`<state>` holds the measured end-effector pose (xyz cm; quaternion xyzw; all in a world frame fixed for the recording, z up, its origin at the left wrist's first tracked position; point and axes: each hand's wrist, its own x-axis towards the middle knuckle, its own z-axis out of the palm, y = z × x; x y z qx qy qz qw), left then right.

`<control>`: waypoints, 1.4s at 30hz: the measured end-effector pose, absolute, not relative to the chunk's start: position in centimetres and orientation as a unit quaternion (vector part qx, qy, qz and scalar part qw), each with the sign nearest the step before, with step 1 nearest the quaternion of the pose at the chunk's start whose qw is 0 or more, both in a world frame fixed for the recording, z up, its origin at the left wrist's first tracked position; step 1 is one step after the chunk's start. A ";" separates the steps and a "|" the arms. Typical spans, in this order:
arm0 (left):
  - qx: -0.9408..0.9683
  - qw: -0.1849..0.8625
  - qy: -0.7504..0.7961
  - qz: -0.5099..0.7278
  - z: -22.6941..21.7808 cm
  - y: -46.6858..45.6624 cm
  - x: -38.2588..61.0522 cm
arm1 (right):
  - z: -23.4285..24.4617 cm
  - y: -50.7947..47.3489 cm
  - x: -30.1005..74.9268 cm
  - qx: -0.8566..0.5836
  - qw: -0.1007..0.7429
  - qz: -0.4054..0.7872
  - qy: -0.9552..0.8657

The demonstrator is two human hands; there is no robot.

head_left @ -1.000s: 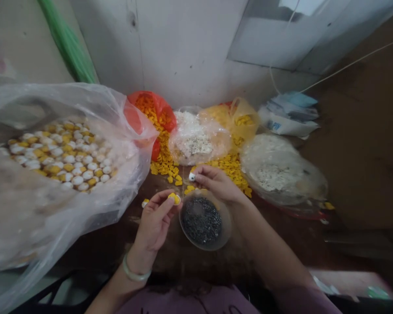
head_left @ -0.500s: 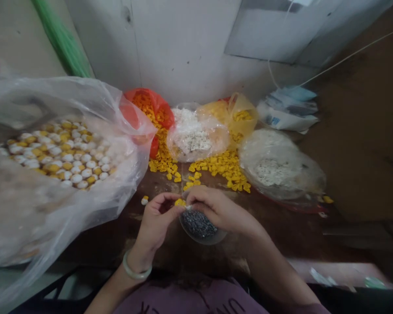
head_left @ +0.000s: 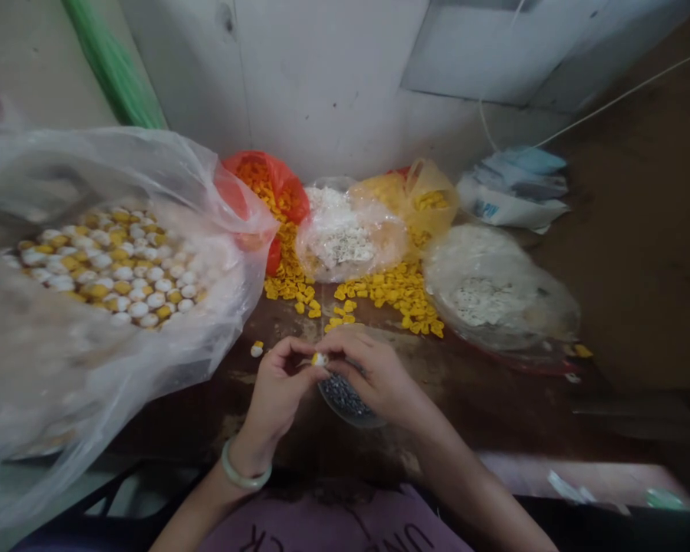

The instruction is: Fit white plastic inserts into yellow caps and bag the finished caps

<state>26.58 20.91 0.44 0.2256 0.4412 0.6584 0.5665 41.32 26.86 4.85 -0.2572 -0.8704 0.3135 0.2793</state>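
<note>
Between my two hands is a small yellow-and-white plastic piece (head_left: 320,359), pinched at the fingertips. My left hand (head_left: 280,376) is closed on it from the left, thumb and forefinger together, with a pale bangle (head_left: 244,469) at the wrist. My right hand (head_left: 373,372) is closed too, its fingertips touching the piece from the right; the palm sides are hidden. Below the right hand sits a clear bowl of small dark bits (head_left: 345,395), partly covered by that hand. A single yellow-and-white piece (head_left: 257,349) lies on the table left of my left hand.
A large clear bag (head_left: 230,307) on the left holds many yellow-and-white pieces. Loose yellow parts (head_left: 391,295) lie ahead, around a red bag (head_left: 287,192), a clear bag of white parts (head_left: 345,238) and a yellow bag (head_left: 437,184). Another clear bag (head_left: 500,284) stands right.
The yellow part and the white part, side by side before, now appear joined in one piece between the fingertips. My right hand has shifted slightly left over the bowl.
</note>
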 end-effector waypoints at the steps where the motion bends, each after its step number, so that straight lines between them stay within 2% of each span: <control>1: 0.229 0.567 0.443 0.655 0.5 20.9 26.5 | 4.7 26.8 41.3 -0.256 0.280 0.316 -0.869; 8: 0.189 0.583 0.443 0.654 0.9 21.1 26.6 | 3.7 26.6 41.6 -0.307 0.352 0.292 -0.834; 17: 0.190 0.574 0.448 0.659 1.3 20.9 27.0 | 3.3 26.4 41.4 -0.207 0.405 0.228 -0.861; 19: 0.208 0.560 0.457 0.659 1.2 20.8 27.2 | 2.9 26.1 41.4 -0.221 0.407 0.252 -0.850; 23: 0.254 0.514 0.485 0.661 0.4 20.8 27.0 | 1.6 26.1 41.8 -0.282 0.388 0.378 -0.792; 25: 0.288 0.475 0.522 0.647 -0.2 20.8 26.1 | 1.1 26.8 42.5 -0.297 0.364 0.406 -0.784; 27: 0.323 0.415 0.582 0.621 -1.1 20.9 24.6 | 1.0 28.0 43.4 -0.319 0.319 0.379 -0.808; 31: 0.382 0.273 0.695 0.545 -3.1 21.7 20.8 | 1.5 31.4 44.2 -0.395 0.169 0.233 -0.872; 35: 0.444 0.228 0.733 0.462 -5.0 22.5 19.3 | 1.8 35.0 43.2 -0.442 0.011 0.136 -0.886; 42: 0.541 0.192 0.703 0.420 -5.9 22.8 19.9 | 0.9 38.3 39.6 -0.394 -0.056 0.116 -0.910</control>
